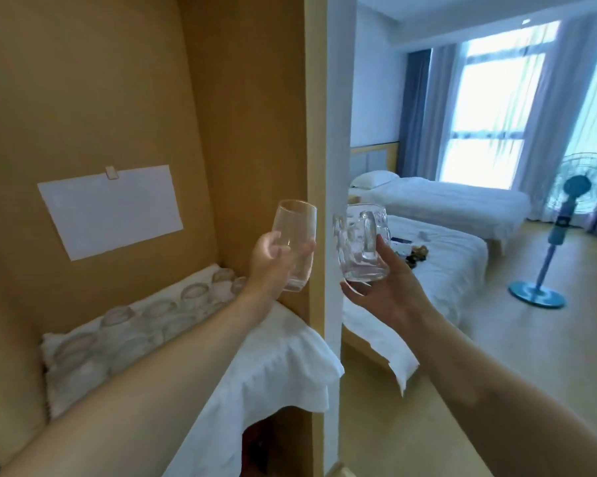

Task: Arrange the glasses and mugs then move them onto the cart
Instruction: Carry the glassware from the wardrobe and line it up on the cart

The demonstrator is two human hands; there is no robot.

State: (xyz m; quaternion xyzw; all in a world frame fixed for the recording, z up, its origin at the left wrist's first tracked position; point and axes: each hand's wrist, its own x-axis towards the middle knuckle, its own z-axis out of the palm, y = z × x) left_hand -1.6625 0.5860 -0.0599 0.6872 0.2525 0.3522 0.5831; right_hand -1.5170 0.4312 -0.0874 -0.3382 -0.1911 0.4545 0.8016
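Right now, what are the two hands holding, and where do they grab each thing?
The left hand grips a tumbler glass round its lower body. The right hand cradles a glass mug under its base.

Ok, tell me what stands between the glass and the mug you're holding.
In the head view, the wooden partition's edge stands behind the gap between the glass and the mug.
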